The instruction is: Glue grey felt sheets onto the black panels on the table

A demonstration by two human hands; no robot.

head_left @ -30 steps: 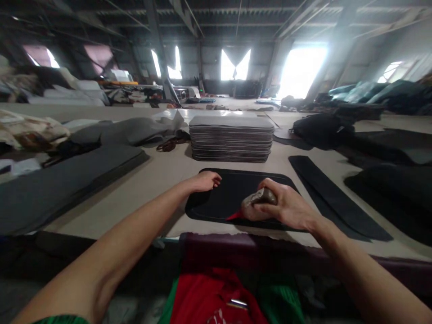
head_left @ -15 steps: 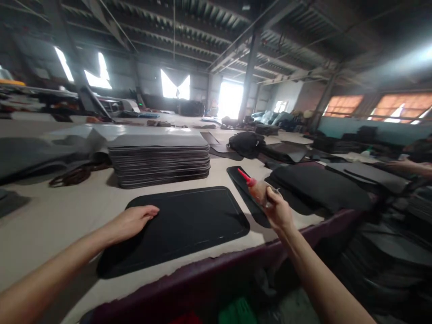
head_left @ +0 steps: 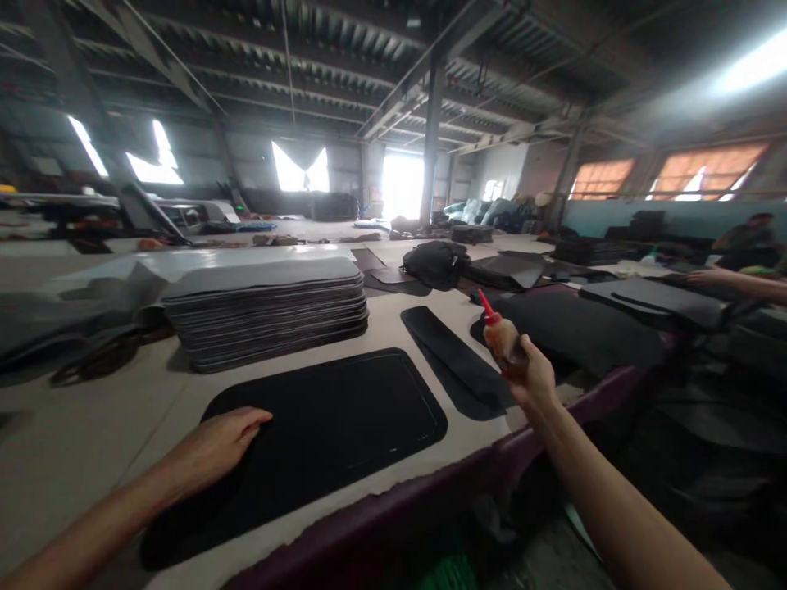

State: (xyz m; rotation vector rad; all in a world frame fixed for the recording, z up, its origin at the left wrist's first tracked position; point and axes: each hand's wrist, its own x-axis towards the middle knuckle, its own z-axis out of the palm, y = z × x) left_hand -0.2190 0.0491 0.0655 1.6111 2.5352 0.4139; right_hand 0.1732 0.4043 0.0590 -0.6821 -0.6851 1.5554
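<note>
My right hand [head_left: 534, 375] is wrapped round a squeeze bottle [head_left: 502, 338] with a red pointed nozzle and amber-brown contents, held tilted up above the table. My left hand [head_left: 230, 438] rests on the left part of a flat black panel [head_left: 344, 410], its fingers stretched out over the surface. Rounded corners and a thin pale line near the edge mark this panel. Beneath and left of the bottle lies a narrow folded black strip [head_left: 452, 360], apart from the panel.
Behind the panel stands a tall stack of grey-black sheets [head_left: 270, 315]. Dark sheets [head_left: 571, 328] cover the table on the right, along a purple-covered front edge [head_left: 393, 508]. A black bag-like bundle [head_left: 434, 264] lies farther back. Another person's arm [head_left: 731, 283] reaches in at far right.
My right hand has carried the bottle to the right, away from the panel, uncovering more of the folded strip. My left hand stays on the panel. The view has shifted slightly.
</note>
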